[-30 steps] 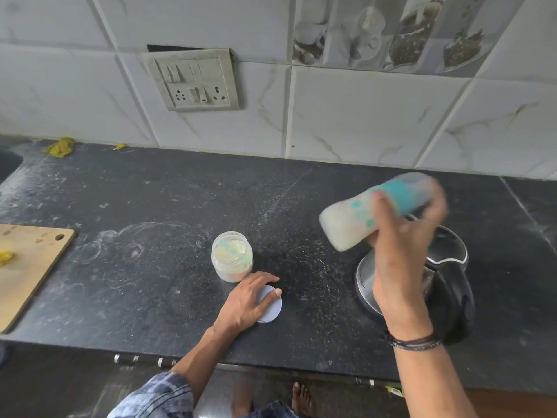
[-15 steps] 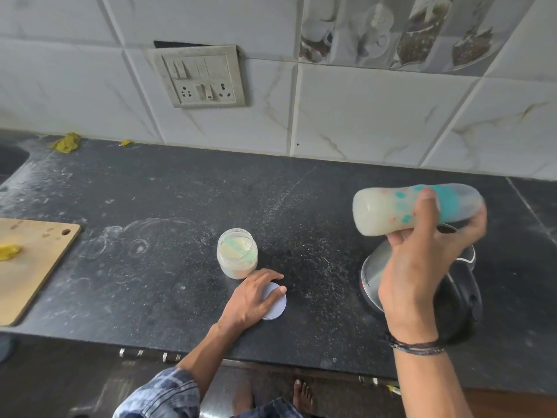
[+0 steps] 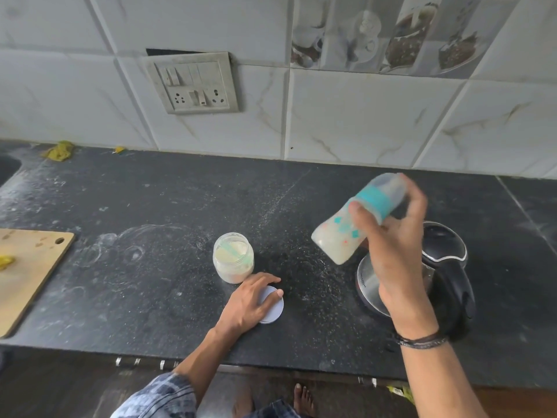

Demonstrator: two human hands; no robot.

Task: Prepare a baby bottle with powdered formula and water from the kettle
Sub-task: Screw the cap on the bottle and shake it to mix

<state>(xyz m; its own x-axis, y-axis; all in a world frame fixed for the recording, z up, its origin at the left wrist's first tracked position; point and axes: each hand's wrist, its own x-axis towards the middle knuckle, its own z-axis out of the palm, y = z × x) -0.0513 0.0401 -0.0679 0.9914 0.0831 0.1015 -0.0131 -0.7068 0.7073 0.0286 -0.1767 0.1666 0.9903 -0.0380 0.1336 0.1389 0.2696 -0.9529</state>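
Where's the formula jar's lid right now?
Head view: the lid lies flat on the counter under the left hand, just front-right of the open jar.

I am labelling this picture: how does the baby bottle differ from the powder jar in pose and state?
The baby bottle is tilted in the air, gripped by the right hand; the powder jar stands upright on the counter. The baby bottle is capped; the powder jar is open, its lid lying beside it under the left hand. Both are translucent with pale contents.
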